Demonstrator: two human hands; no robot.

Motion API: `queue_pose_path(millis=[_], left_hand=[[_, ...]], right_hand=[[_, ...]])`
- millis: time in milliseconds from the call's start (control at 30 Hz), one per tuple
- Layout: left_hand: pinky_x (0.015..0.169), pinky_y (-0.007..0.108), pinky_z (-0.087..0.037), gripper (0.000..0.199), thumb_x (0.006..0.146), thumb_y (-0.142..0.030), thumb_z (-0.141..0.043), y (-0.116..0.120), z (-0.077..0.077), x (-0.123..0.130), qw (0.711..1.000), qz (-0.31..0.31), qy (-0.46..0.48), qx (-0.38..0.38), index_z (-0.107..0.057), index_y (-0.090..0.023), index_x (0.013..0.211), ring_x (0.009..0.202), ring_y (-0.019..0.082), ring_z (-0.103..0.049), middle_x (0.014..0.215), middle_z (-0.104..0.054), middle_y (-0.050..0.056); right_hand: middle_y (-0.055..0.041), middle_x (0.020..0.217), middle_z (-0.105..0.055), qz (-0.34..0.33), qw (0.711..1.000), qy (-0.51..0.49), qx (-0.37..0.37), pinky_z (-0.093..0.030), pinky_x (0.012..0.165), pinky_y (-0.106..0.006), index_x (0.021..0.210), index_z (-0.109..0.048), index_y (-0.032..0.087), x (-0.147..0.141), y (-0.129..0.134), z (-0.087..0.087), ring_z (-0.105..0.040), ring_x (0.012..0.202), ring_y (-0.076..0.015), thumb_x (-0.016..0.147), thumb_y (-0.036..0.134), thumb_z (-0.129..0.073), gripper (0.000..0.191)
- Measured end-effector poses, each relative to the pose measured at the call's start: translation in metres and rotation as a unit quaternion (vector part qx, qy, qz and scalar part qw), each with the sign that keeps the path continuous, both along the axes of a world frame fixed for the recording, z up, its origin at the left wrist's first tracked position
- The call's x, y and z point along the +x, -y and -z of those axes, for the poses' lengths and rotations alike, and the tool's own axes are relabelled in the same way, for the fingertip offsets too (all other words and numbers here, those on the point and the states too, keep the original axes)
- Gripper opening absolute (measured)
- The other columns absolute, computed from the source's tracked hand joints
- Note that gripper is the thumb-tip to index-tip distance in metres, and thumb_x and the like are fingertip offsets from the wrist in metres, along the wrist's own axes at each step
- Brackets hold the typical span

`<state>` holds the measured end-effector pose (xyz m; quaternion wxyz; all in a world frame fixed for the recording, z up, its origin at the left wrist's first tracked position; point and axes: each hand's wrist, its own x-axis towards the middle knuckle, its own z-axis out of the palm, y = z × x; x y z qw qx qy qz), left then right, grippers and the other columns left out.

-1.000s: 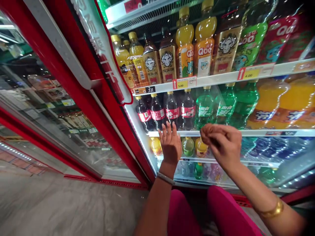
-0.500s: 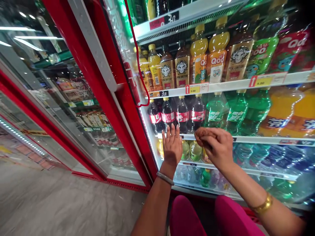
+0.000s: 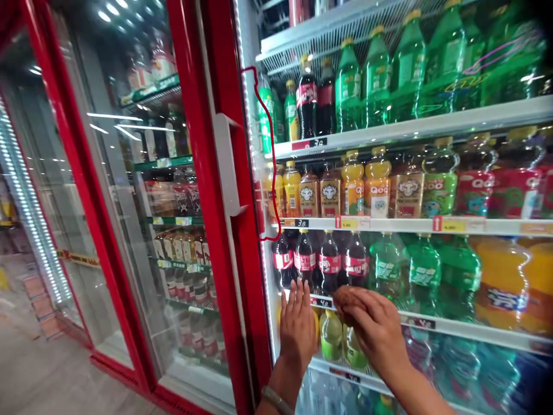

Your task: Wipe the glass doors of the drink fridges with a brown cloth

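My left hand (image 3: 298,323) is raised with fingers stretched out and held together, palm toward the glass door (image 3: 415,230) of a drinks cooler. It looks to be resting on the glass, in front of the cola bottles (image 3: 329,262). To its right, my right hand (image 3: 375,325) pinches a small brown crumpled wad (image 3: 345,301), perhaps a cloth, close to the glass. The fingers cover part of it. A red line (image 3: 273,155) is drawn on the glass at the left, and thin coloured scribbles (image 3: 470,80) mark the upper right.
A red door frame (image 3: 190,115) with a white handle (image 3: 228,164) stands left of my hands. Behind the glass, shelves hold green bottles (image 3: 378,75), juice bottles (image 3: 378,178) and orange soda (image 3: 503,294). Another glass-fronted cooler and the grey floor (image 3: 56,374) lie further left.
My view has tilted up, showing more upper shelves and the door handle; my legs have left the picture. Both hands appear lower in view, in nearly the same pose, the brown wad still in my right.
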<state>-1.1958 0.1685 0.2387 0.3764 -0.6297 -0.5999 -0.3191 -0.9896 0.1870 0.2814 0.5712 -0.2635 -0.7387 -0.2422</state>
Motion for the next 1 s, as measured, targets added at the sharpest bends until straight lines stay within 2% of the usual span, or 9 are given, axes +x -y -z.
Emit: queue_pose_path(millis=[100, 167, 267, 400, 533, 667, 800, 900, 1000], left_hand=[[0.125, 0.052, -0.038, 0.077, 0.095, -0.007, -0.041, -0.004, -0.008, 0.003, 1.000, -0.006, -0.002, 0.002, -0.013, -0.014, 0.166, 0.155, 0.028, -0.030, 0.166, -0.035, 0.014], [0.124, 0.052, -0.040, 0.077, 0.095, -0.006, -0.039, -0.006, -0.013, 0.005, 1.000, -0.003, 0.002, 0.001, -0.012, -0.013, 0.166, 0.155, 0.028, -0.030, 0.165, -0.035, 0.016], [0.123, 0.052, -0.043, 0.076, 0.095, -0.005, -0.037, -0.004, -0.017, 0.002, 1.000, -0.005, 0.014, -0.021, -0.010, -0.013, 0.166, 0.155, 0.027, -0.030, 0.165, -0.033, 0.018], [0.123, 0.050, -0.042, 0.077, 0.094, -0.005, -0.037, 0.006, -0.014, -0.004, 0.998, -0.003, 0.017, -0.058, -0.011, -0.014, 0.166, 0.156, 0.026, -0.025, 0.167, -0.028, 0.015], [0.124, 0.050, -0.041, 0.083, 0.091, -0.002, -0.039, 0.010, -0.010, 0.005, 0.998, -0.009, 0.037, -0.045, -0.008, -0.017, 0.166, 0.156, 0.026, -0.024, 0.168, -0.027, 0.014], [0.124, 0.049, -0.040, 0.079, 0.093, -0.002, -0.039, 0.006, -0.008, 0.019, 0.997, -0.013, 0.071, -0.014, -0.009, -0.014, 0.166, 0.156, 0.027, -0.022, 0.168, -0.025, 0.017], [0.126, 0.049, -0.037, 0.069, 0.096, -0.004, -0.036, 0.012, -0.008, 0.017, 0.991, -0.003, 0.105, -0.087, -0.025, -0.012, 0.164, 0.157, 0.026, -0.021, 0.168, -0.026, 0.016], [0.128, 0.051, -0.032, 0.070, 0.095, -0.004, -0.036, 0.023, -0.004, 0.012, 0.983, 0.002, 0.099, -0.156, -0.025, -0.012, 0.163, 0.159, 0.025, -0.014, 0.170, -0.022, 0.016], [0.128, 0.052, -0.032, 0.073, 0.092, -0.004, -0.039, 0.029, 0.005, 0.016, 0.980, -0.001, 0.090, -0.180, -0.027, -0.013, 0.163, 0.159, 0.026, -0.016, 0.170, -0.024, 0.014]], right_hand=[[-0.0063, 0.126, -0.070, 0.016, 0.998, -0.053, 0.005, -0.053, 0.096, -0.050, 0.107, -0.074, 0.029, -0.019, -0.003, -0.039, -0.060, 0.119, -0.0290, 0.092, 0.018, -0.064, 0.021], [-0.0040, 0.127, -0.071, 0.004, 1.000, -0.020, 0.021, -0.053, 0.099, -0.050, 0.112, -0.073, 0.031, -0.038, -0.003, -0.046, -0.061, 0.119, -0.0273, 0.094, 0.019, -0.060, 0.026], [0.0015, 0.123, -0.074, -0.026, 0.995, 0.070, 0.073, -0.053, 0.101, -0.044, 0.121, -0.071, 0.031, -0.048, -0.003, -0.023, -0.064, 0.115, -0.0216, 0.100, 0.019, -0.048, 0.033], [0.0059, 0.119, -0.076, -0.052, 0.992, 0.084, 0.083, -0.050, 0.101, -0.041, 0.114, -0.072, 0.034, -0.016, -0.006, 0.006, -0.066, 0.112, -0.0188, 0.105, 0.024, -0.040, 0.035], [-0.0001, 0.127, -0.073, -0.011, 0.998, 0.036, 0.051, -0.048, 0.100, -0.048, 0.111, -0.073, 0.031, 0.005, -0.011, -0.030, -0.063, 0.117, -0.0261, 0.100, 0.023, -0.052, 0.025], [-0.0043, 0.130, -0.070, -0.009, 0.999, 0.000, 0.037, -0.049, 0.102, -0.049, 0.105, -0.073, 0.028, -0.027, -0.011, -0.060, -0.060, 0.119, -0.0277, 0.093, 0.023, -0.067, 0.016], [0.0014, 0.126, -0.072, -0.045, 0.994, 0.089, 0.040, -0.043, 0.111, -0.042, 0.111, -0.072, 0.031, -0.046, -0.008, -0.016, -0.059, 0.121, -0.0213, 0.093, 0.018, -0.065, 0.024], [0.0030, 0.123, -0.073, -0.074, 0.988, 0.137, 0.024, -0.040, 0.112, -0.039, 0.115, -0.072, 0.030, -0.020, 0.000, 0.024, -0.057, 0.121, -0.0191, 0.097, 0.019, -0.060, 0.024], [-0.0005, 0.124, -0.073, -0.047, 0.988, 0.143, -0.018, -0.041, 0.105, -0.041, 0.112, -0.073, 0.029, 0.016, 0.007, 0.026, -0.055, 0.120, -0.0221, 0.099, 0.021, -0.056, 0.023]])
